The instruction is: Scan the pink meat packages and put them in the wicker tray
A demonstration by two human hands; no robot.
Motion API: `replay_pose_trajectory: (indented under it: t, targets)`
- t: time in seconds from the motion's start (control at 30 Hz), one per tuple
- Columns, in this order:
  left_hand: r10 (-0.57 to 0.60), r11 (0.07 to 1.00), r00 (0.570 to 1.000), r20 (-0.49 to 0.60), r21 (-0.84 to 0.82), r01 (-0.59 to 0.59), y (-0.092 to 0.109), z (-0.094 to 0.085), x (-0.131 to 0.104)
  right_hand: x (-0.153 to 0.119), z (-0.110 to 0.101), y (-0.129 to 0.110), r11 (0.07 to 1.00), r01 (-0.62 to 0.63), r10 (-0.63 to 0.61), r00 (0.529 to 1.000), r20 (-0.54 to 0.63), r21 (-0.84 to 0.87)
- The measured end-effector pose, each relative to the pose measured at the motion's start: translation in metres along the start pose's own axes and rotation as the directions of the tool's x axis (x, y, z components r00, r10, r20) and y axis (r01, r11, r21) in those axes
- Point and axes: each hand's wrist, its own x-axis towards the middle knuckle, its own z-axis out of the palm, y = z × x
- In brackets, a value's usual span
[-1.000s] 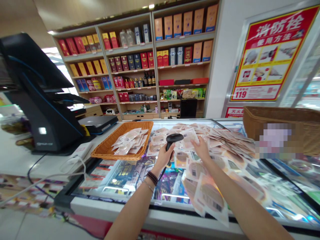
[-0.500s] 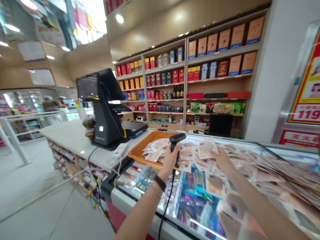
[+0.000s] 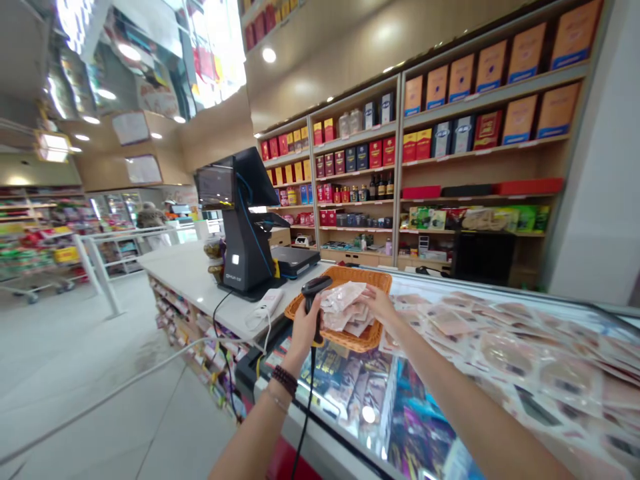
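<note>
My left hand (image 3: 305, 328) is wrapped round the handle of a black corded barcode scanner (image 3: 316, 288), its head tilted up in front of the wicker basket. Inside the orange-brown wicker basket (image 3: 381, 281) lie several clear flat packets (image 3: 345, 310). Over the basket's right part, my right hand (image 3: 376, 303) has its fingers closed on the edge of a clear plastic packet (image 3: 353, 291) on top of the pile. More flat packets (image 3: 450, 321) with small dark labels are spread over the glass counter to the right.
A black checkout terminal (image 3: 240, 233) stands on the white counter (image 3: 175, 263) to the left, with a dark flat device (image 3: 296, 261) and a white power strip (image 3: 270, 301) near it. Boxed goods fill the wall shelves (image 3: 350, 177). Bagged products show beneath the glass case (image 3: 345, 387).
My right hand has moved left from the spread packets to the basket, with a packet in its fingers. The scanner in my left hand has shifted left. The view has turned left.
</note>
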Motion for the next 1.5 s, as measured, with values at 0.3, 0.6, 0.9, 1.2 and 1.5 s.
replay_pose_trajectory:
  t: [0.3, 0.6, 0.9, 1.2, 1.5]
  targets:
    - [-0.035, 0.999, 0.998, 0.049, 0.01, 0.035, 0.001, 0.009, -0.015, -0.021, -0.069, 0.019, 0.996, 0.03, -0.04, 0.992, -0.121, -0.086]
    - [0.014, 0.994, 0.962, 0.271, -0.107, 0.016, 0.012, 0.094, -0.04, -0.071, -0.244, 0.011, 0.978, -0.017, -0.067, 0.919, -0.39, -0.208]
    - [-0.011, 0.982, 0.876, 0.483, -0.162, 0.102, -0.002, 0.182, -0.077, -0.148, -0.331, 0.031, 0.831, -0.225, -0.047, 0.883, -0.468, -0.509]
    - [-0.128, 0.981, 0.819, 0.56, -0.05, 0.187, -0.05, 0.222, -0.097, -0.157, -0.305, 0.049, 0.532, -0.217, -0.12, 0.937, -0.327, -0.818]
    - [-0.129, 0.985, 0.798, 0.589, -0.019, 0.173, -0.071, 0.226, -0.107, -0.152, -0.288, 0.056, 0.475, -0.296, -0.085, 0.922, -0.378, -0.828]
